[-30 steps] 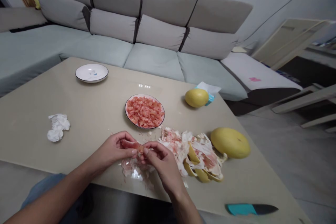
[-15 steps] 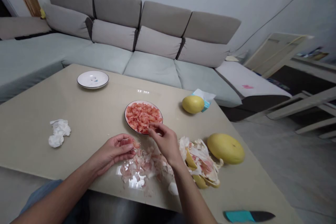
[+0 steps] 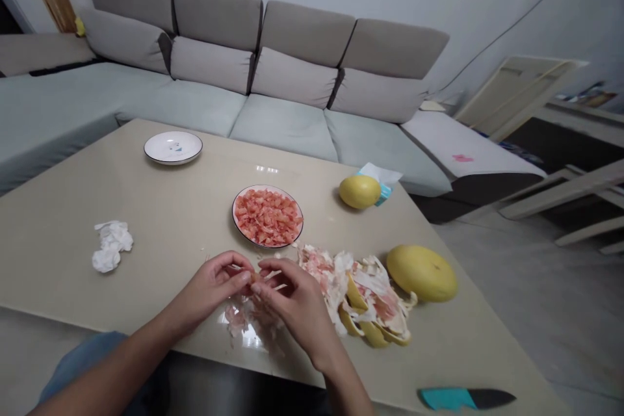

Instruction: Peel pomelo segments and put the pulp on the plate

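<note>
From my remote seat, the beige table [image 3: 121, 208] fills the view. At three o'clock from the hands lie a whole pomelo [image 3: 422, 273] and a heap of peel [image 3: 363, 299]; at twelve, a plate of pink pulp [image 3: 267, 216]; at four, a teal-handled knife [image 3: 463, 398]. The left hand [image 3: 212, 289] and right hand [image 3: 292, 302] are closed, pinching a small piece of pomelo flesh [image 3: 254, 277] between them.

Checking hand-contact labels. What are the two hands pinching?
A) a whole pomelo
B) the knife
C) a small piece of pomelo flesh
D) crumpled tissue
C. The fingertips of the left hand and right hand meet on a small piece of pomelo flesh, while the knife and whole pomelo lie apart from them.
</note>
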`<state>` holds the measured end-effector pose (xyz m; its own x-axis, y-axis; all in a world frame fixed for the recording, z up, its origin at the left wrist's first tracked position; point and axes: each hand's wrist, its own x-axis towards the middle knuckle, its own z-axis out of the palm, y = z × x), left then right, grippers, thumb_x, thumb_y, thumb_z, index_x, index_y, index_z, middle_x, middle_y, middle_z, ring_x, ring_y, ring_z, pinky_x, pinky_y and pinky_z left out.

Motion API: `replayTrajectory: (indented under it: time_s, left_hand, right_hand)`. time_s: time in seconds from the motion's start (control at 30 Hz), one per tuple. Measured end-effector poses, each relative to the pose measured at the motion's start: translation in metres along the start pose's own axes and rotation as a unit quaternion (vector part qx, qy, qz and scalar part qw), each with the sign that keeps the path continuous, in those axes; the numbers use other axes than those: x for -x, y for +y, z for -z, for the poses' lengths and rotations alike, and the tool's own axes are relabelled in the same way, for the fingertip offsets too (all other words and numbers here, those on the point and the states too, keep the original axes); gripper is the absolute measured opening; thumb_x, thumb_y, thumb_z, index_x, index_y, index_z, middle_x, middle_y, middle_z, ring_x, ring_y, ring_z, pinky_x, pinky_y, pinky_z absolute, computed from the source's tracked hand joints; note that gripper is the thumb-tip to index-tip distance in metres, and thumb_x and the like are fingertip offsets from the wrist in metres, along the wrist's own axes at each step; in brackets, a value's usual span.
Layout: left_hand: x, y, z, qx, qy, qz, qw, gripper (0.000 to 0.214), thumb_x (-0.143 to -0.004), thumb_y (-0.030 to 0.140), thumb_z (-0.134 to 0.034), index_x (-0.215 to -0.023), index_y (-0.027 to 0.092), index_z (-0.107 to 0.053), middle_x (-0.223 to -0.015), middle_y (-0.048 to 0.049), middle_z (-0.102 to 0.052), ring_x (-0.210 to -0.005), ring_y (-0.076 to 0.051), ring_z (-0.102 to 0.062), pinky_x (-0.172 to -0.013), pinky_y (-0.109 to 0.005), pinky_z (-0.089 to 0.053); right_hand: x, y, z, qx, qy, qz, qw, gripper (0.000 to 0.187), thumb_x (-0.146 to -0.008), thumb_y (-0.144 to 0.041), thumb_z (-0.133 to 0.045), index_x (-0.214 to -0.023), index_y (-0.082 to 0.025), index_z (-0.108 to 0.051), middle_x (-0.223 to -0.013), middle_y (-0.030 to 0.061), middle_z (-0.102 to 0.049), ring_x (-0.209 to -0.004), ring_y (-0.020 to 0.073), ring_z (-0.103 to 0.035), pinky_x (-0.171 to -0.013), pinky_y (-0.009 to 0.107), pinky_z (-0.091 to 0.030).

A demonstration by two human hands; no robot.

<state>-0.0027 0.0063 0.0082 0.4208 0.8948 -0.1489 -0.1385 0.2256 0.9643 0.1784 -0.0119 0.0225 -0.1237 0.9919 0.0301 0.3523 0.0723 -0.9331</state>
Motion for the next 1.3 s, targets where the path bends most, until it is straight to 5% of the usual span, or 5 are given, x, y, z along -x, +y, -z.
replayTrajectory:
  time_s: [0.17,0.53,0.77,1.0,1.3]
  left_hand:
    - [-0.002,-0.003,0.0,-0.028,-0.007,-0.033,0.999,0.02,-0.085,0.036,-0.066,-0.092,0.017,-0.063,-0.092,-0.0047,-0.064,-0.089,-0.019,-0.061,-0.081,-0.029,-0.048]
    - [0.0,-0.008,-0.006,-0.087,0.042,-0.091,0.991,0.013,-0.083,0.029,-0.067,-0.086,0.017,-0.065,-0.09,-0.0039,-0.061,-0.084,-0.017,-0.061,-0.078,-0.027,-0.05]
    - [-0.001,-0.003,-0.01,-0.007,0.041,-0.035,0.999,0.019,-0.08,0.033,-0.07,-0.083,0.016,-0.062,-0.078,-0.0013,-0.064,-0.072,-0.015,-0.063,-0.072,-0.027,-0.052]
    - [0.0,-0.006,-0.008,-0.003,0.035,-0.039,0.999,0.018,-0.083,0.034,-0.068,-0.086,0.016,-0.063,-0.076,-0.0007,-0.066,-0.071,-0.014,-0.063,-0.072,-0.027,-0.052]
    - [-0.001,-0.003,-0.003,-0.043,0.052,-0.077,0.995,0.017,-0.083,0.032,-0.068,-0.084,0.016,-0.065,-0.082,-0.0031,-0.066,-0.079,-0.016,-0.062,-0.072,-0.026,-0.051]
  right_hand:
    - [-0.003,0.002,0.001,0.028,-0.007,0.046,0.999,0.006,-0.08,-0.027,-0.071,-0.081,-0.022,-0.072,-0.081,0.0024,-0.067,-0.07,0.0154,-0.061,-0.064,0.026,-0.048]
    - [-0.001,0.003,-0.006,0.04,0.039,0.064,0.996,0.006,-0.076,-0.017,-0.064,-0.074,-0.021,-0.068,-0.077,0.0031,-0.067,-0.068,0.0161,-0.061,-0.062,0.025,-0.047]
    - [-0.004,0.004,-0.009,-0.092,0.024,-0.019,0.995,0.005,-0.074,-0.024,-0.066,-0.072,-0.019,-0.067,-0.073,0.0024,-0.066,-0.06,0.0144,-0.061,-0.054,0.024,-0.046]
    - [-0.006,0.006,-0.009,-0.266,-0.04,-0.101,0.958,0.019,-0.072,-0.034,-0.073,-0.074,-0.018,-0.063,-0.058,-0.0025,-0.061,-0.052,0.0114,-0.057,-0.051,0.021,-0.043]
    - [-0.004,0.011,-0.01,-0.197,-0.024,-0.055,0.979,0.022,-0.072,-0.034,-0.078,-0.084,-0.019,-0.067,-0.066,-0.003,-0.059,-0.056,0.0103,-0.056,-0.053,0.02,-0.044]
